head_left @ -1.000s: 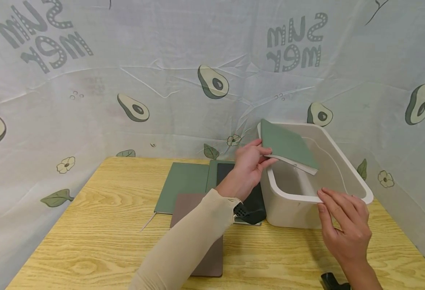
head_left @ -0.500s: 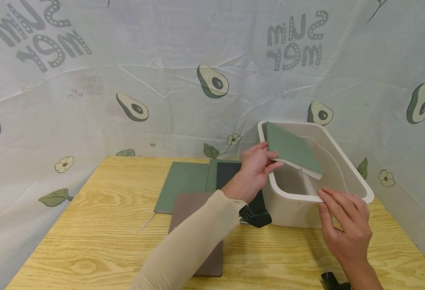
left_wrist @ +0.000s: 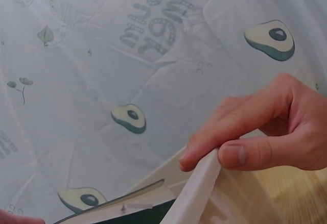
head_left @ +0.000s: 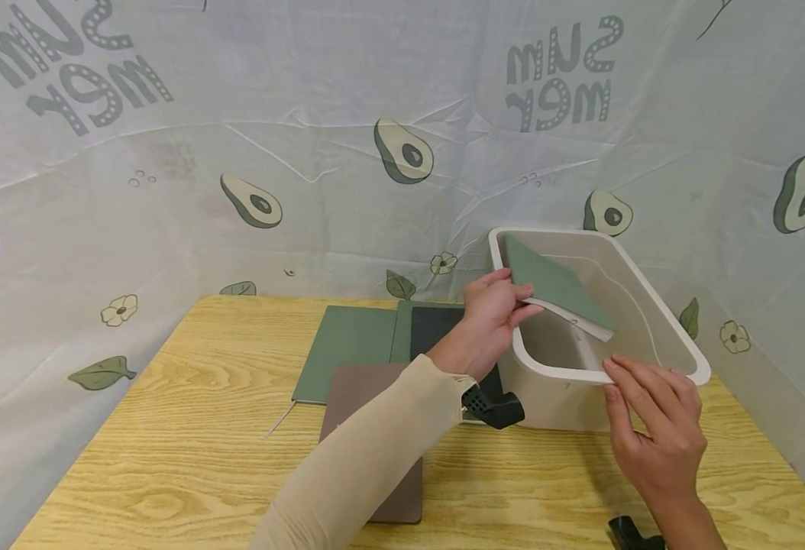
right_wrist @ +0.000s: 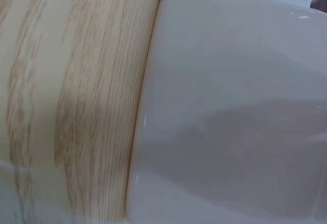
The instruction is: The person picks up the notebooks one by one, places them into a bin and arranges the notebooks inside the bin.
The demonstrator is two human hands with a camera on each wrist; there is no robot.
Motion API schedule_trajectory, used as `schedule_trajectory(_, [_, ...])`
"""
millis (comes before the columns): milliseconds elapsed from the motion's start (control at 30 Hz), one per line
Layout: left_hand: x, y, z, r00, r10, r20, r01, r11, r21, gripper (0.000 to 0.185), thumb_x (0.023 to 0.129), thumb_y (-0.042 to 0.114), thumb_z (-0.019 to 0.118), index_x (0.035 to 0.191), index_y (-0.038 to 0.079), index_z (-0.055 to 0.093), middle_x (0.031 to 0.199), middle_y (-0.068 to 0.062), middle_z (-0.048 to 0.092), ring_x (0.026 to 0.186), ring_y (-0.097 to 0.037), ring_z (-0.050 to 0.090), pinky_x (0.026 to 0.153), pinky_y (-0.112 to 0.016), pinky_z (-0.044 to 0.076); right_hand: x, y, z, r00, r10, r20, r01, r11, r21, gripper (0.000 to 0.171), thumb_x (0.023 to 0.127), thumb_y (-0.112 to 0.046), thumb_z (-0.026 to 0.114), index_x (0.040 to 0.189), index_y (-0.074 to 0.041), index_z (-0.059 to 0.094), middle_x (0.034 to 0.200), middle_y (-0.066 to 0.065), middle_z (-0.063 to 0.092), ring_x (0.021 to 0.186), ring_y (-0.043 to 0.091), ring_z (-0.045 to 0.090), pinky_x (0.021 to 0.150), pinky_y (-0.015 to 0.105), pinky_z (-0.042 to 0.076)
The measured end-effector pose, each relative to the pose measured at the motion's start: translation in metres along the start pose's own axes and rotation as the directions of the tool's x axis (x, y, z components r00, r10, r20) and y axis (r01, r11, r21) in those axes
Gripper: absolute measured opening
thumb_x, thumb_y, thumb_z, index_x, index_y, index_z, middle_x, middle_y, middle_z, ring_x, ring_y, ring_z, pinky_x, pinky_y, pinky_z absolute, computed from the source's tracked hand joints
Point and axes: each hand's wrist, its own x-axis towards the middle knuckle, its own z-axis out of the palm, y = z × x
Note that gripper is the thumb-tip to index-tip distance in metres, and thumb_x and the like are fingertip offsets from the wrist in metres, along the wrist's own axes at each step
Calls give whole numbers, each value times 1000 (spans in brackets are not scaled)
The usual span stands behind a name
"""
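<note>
A green notebook tilts inside the mouth of a white plastic bin, its page edges facing the front. My left hand pinches its near left corner, thumb side and fingers on either face, just over the bin's left rim. On the front rim, my right hand grips with the thumb outside and fingers over the edge. The left wrist view shows that same right hand on the rim, with the notebook's edge below left. Mostly the bin's outer wall fills the right wrist view.
Left of the bin, another green notebook with a ribbon lies beside a green-and-black one, partly behind my left arm. A brown notebook lies in front, under the sleeve. Behind the wooden table hangs a printed curtain.
My left hand has moved slightly right and down with the green notebook, bringing it lower into the bin. My right hand has stayed on the rim.
</note>
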Motion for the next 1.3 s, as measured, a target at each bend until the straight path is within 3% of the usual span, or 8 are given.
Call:
schedule_trajectory(433, [-3, -2, 14, 1000, -3, -22, 4, 999, 40, 65, 93, -17, 62, 155, -2, 50, 141, -26, 64, 121, -31, 72, 99, -43, 62, 0, 0, 0, 1000, 9, 0, -9, 1000, 1, 40, 102, -34, 72, 98, 4, 83, 98, 24, 80, 91, 44, 62, 110, 24, 43])
schedule_trajectory(667, [-3, -7, 22, 999, 3, -44, 1, 997, 82, 58, 93, -16, 63, 149, -2, 56, 126, -24, 70, 119, -35, 73, 96, -43, 63, -1, 1, -1, 1000, 4, 8, -4, 1000, -3, 40, 103, -34, 72, 99, 4, 83, 98, 24, 80, 91, 44, 62, 110, 24, 43])
schedule_trajectory(867, [-2, -11, 26, 999, 21, -45, -16, 993, 113, 57, 90, -17, 60, 146, -4, 57, 123, -22, 67, 115, -37, 74, 93, -42, 64, -1, 2, 0, 1000, 0, 18, 0, 1000, -11, 41, 103, -35, 71, 99, 4, 83, 98, 25, 79, 90, 45, 62, 110, 22, 42])
schedule_trajectory(1000, [-1, -11, 26, 998, 44, -46, -36, 987, 159, 55, 90, -16, 57, 143, -3, 59, 124, -20, 64, 106, -30, 71, 85, -36, 62, -2, 3, 0, 1000, 0, 23, 0, 1000, -7, 41, 103, -35, 71, 100, 4, 83, 98, 25, 79, 90, 45, 62, 110, 23, 42])
schedule_trajectory(1067, [-1, -10, 27, 998, 55, -37, -47, 979, 198, 46, 92, -11, 58, 137, -4, 62, 130, -17, 62, 109, -28, 65, 92, -38, 58, -3, 3, 0, 999, 0, 34, 0, 1000, -5, 41, 104, -35, 70, 101, 4, 83, 98, 26, 79, 91, 45, 61, 111, 23, 41])
schedule_trajectory(1167, [-2, -5, 29, 999, 55, 2, -54, 979, 196, 35, 97, 5, 64, 131, 0, 63, 139, -11, 56, 123, -29, 55, 112, -50, 47, -3, 4, 0, 999, 1, 44, -1, 1000, -7, 41, 104, -35, 70, 103, 4, 83, 99, 26, 78, 92, 46, 61, 111, 24, 40])
schedule_trajectory(1233, [-4, 0, 31, 998, 44, 48, -52, 983, 176, 25, 100, 20, 66, 119, 5, 66, 135, -7, 59, 131, -30, 53, 124, -62, 34, -4, 5, 0, 999, 4, 46, -3, 1000, -12, 41, 104, -35, 70, 103, 4, 83, 100, 26, 78, 93, 45, 61, 110, 25, 40])
schedule_trajectory(1300, [-5, 5, 33, 995, 29, 91, -42, 989, 140, 20, 102, 30, 65, 109, 12, 68, 125, -3, 62, 133, -30, 54, 127, -67, 27, -4, 5, -1, 999, 9, 44, -8, 1000, -19, 41, 104, -36, 70, 103, 4, 83, 100, 26, 78, 93, 45, 61, 110, 25, 40])
